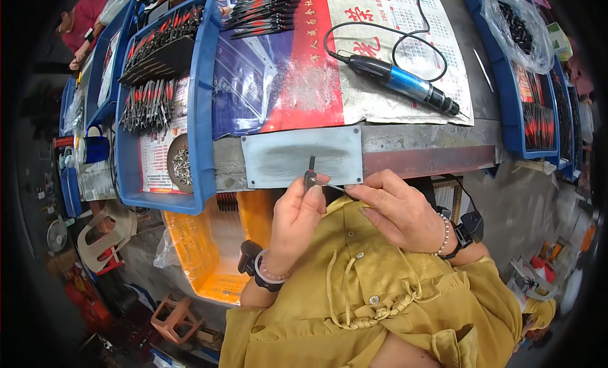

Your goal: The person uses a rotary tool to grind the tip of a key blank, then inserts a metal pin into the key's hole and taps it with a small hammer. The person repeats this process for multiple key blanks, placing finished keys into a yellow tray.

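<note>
My left hand (296, 211) is closed, pinching a small dark elongated part (310, 178) between thumb and fingers. A thin metal rod (334, 187) runs from that part to my right hand (399, 211), whose thumb and fingertips are closed on its other end. Whether the rod is joined to the dark part cannot be made out. Both hands are just over the near edge of a pale rectangular plate (342, 156), which has a dark smudge across its middle and a fixing at its corners. Beyond the plate lies a blue and black electric screwdriver (405, 83) with a coiled cable.
At left, a blue bin (201, 114) holds many black and red slim tools and a round dish (172, 149) of small metal pieces. More such tools (263, 13) lie at the back. Another blue bin (512, 114) stands right. An orange crate (190, 254) sits below the table.
</note>
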Demonstrator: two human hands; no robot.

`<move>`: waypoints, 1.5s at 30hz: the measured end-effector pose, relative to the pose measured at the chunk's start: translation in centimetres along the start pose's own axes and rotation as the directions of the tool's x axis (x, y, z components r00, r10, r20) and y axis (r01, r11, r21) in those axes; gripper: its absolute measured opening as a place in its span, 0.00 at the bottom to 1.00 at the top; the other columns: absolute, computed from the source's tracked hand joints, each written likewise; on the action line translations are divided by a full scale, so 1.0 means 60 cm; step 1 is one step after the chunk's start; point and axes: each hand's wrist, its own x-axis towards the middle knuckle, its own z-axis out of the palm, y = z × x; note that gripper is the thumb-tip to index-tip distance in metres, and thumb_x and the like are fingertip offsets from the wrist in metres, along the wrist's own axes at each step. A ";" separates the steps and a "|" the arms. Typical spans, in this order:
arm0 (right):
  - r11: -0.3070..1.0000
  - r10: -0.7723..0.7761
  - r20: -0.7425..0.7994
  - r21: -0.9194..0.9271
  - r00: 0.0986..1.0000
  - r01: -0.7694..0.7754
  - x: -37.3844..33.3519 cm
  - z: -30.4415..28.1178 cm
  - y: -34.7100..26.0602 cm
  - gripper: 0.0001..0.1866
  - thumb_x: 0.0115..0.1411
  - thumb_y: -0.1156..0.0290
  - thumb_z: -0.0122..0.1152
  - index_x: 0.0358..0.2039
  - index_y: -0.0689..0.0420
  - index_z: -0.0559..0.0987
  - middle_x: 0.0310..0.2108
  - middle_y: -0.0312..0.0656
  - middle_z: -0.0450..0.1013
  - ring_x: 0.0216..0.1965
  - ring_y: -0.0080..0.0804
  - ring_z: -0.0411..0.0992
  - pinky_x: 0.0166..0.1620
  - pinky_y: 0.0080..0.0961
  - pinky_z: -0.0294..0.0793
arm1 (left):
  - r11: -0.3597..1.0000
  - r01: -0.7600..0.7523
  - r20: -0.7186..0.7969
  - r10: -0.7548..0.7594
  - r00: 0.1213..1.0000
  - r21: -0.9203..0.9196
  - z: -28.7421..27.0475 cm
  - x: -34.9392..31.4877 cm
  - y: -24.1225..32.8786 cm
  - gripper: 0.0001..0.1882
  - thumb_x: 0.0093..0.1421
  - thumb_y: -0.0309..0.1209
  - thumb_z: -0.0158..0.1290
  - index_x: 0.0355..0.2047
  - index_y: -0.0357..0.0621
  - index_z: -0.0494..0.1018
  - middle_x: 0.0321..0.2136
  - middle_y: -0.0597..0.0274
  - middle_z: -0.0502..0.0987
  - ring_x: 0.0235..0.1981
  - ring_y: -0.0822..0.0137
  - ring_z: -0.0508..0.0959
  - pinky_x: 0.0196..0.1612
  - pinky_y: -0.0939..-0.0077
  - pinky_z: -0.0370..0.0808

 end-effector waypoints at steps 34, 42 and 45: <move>0.515 0.553 0.180 0.694 0.814 -0.503 0.003 0.060 0.048 0.15 0.59 0.72 0.62 0.46 0.65 0.79 0.39 0.48 0.80 0.39 0.32 0.79 0.43 0.26 0.76 | 0.553 -0.210 -0.126 0.507 0.853 0.806 0.020 0.034 -0.093 0.08 0.68 0.28 0.45 0.41 0.35 0.69 0.26 0.44 0.75 0.27 0.42 0.76 0.28 0.57 0.70; 0.997 0.080 0.042 -0.006 0.996 -0.079 -0.001 0.025 0.012 0.24 0.55 0.81 0.61 0.54 0.64 0.71 0.42 0.49 0.69 0.39 0.48 0.73 0.39 0.35 0.75 | 0.997 -0.025 -0.110 0.017 0.994 -0.074 0.008 0.027 -0.054 0.09 0.71 0.33 0.45 0.39 0.40 0.70 0.21 0.74 0.64 0.19 0.84 0.58 0.19 0.87 0.53; 0.997 0.028 -0.012 -0.071 1.000 -0.029 -0.004 0.026 0.010 0.24 0.54 0.83 0.61 0.53 0.64 0.72 0.41 0.49 0.69 0.38 0.47 0.73 0.37 0.34 0.76 | 0.990 0.029 -0.076 -0.040 0.996 -0.139 0.003 0.026 -0.041 0.09 0.71 0.33 0.45 0.39 0.41 0.70 0.21 0.73 0.64 0.18 0.83 0.56 0.19 0.87 0.51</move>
